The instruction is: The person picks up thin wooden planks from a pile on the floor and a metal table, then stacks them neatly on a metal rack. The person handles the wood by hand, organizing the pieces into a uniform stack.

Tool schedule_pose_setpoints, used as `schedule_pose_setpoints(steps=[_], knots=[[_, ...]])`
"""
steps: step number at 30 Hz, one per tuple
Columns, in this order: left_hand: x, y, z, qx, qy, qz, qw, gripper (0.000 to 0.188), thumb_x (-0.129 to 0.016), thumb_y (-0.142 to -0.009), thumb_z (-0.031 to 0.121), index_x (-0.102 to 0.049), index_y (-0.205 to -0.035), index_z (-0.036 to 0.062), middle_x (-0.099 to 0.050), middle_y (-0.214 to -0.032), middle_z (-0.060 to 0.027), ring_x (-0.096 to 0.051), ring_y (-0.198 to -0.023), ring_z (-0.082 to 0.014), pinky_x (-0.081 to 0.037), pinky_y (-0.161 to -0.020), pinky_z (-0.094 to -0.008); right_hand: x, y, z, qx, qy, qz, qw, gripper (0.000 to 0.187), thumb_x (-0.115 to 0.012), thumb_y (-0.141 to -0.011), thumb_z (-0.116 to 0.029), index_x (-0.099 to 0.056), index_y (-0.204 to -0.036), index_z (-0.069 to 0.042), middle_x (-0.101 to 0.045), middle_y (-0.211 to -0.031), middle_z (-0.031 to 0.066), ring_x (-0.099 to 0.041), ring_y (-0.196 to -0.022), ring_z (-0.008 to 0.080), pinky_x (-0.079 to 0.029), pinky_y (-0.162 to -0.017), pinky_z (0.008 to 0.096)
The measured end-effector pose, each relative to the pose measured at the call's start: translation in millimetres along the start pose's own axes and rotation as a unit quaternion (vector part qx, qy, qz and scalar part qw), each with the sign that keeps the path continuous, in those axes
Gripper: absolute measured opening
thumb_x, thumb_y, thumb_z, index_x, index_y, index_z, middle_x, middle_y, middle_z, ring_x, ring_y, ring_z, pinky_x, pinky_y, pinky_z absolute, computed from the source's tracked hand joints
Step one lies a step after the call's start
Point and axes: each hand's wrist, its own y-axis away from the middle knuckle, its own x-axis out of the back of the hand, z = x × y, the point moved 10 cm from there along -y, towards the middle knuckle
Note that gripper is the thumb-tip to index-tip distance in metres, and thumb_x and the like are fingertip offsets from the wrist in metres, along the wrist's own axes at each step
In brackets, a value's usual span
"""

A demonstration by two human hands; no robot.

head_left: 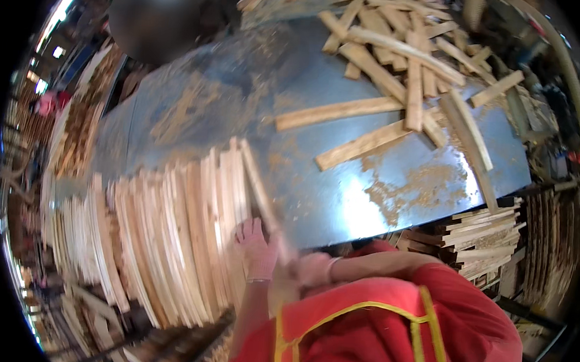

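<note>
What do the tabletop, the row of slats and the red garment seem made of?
Tabletop: probably metal, smooth, given its bluish sheen and bright glare. Row of slats: wood, apparently unvarnished: pale brown, no gloss. Red garment: matte fabric, judging by its folds; fibre unclear.

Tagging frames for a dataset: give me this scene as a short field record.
surface: metal table, sawdust scattered over it
near left: long row of wooden strips, packed side by side
angled strip: one strip slanting at the row's right end, lower part blurred
left hand: the left hand, fingers extended, at the row's right end
right hand: the right hand, blurred beside the angled strip's lower end; grip unclear
far right: loose, crisscrossed pile of wooden pieces
</note>
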Motion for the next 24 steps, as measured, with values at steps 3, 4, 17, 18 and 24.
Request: schedule_pose_setpoints(steps=[3,4,17,18,24], knots=[[8,-16,12,0.0,-0.134,0.007,0.991,0.072,-0.072,-0.089,0.031,-0.047,-0.151,0.0047,-0.048,-0.153,-0.0165,-0.041,-0.146,-0.0377,-0.032,-0.119,-0.0521,26,-39,-12,0.11,0.044,0.016,0.993,0.071,-0.066,-0.088,-0.05,-0.058,-0.146,-0.01,-0.068,-0.132,0.0229,-0.067,-0.12,0.0405,-0.052,-0.104,0.0477],[6,-12,4,0.0,-0.126,0.038,0.991,0.073,-0.072,-0.089,0.03,-0.046,-0.152,0.0046,-0.047,-0.154,-0.0165,-0.04,-0.146,-0.0379,-0.031,-0.12,-0.052,32,-49,-10,0.148,0.059,0.017,0.987,0.073,-0.066,-0.088,-0.05,-0.056,-0.149,-0.011,-0.066,-0.138,0.022,-0.065,-0.124,0.0403,-0.051,-0.106,0.047],[-25,-141,255,-0.257,-0.046,0.024,0.965,0.079,-0.075,-0.081,0.04,-0.051,-0.149,0.0069,-0.047,-0.154,-0.0144,-0.039,-0.146,-0.0366,-0.032,-0.121,-0.0512,394,252,311,-0.405,0.138,0.52,0.739,0.092,-0.085,-0.074,-0.031,-0.042,-0.152,-0.007,-0.058,-0.134,0.0221,-0.054,-0.129,0.0405,-0.045,-0.11,0.0487],[-37,-171,264,-0.251,-0.107,0.067,0.96,0.076,-0.074,-0.081,0.036,-0.052,-0.148,0.0073,-0.047,-0.153,-0.0136,-0.04,-0.145,-0.0352,-0.035,-0.118,-0.0509,384,253,313,-0.377,0.157,0.534,0.74,0.088,-0.083,-0.075,-0.028,-0.042,-0.151,-0.007,-0.058,-0.133,0.0224,-0.055,-0.127,0.0417,-0.044,-0.109,0.0527],[-27,-309,251,-0.209,-0.185,-0.028,0.96,0.061,-0.073,-0.081,0.026,-0.06,-0.14,0.0151,-0.064,-0.131,-0.0114,-0.059,-0.126,-0.0317,-0.047,-0.107,-0.0464,391,304,356,-0.345,0.133,0.448,0.814,0.097,-0.081,-0.077,-0.021,-0.032,-0.161,-0.013,-0.06,-0.133,0.0236,-0.058,-0.127,0.0431,-0.046,-0.11,0.0521]])
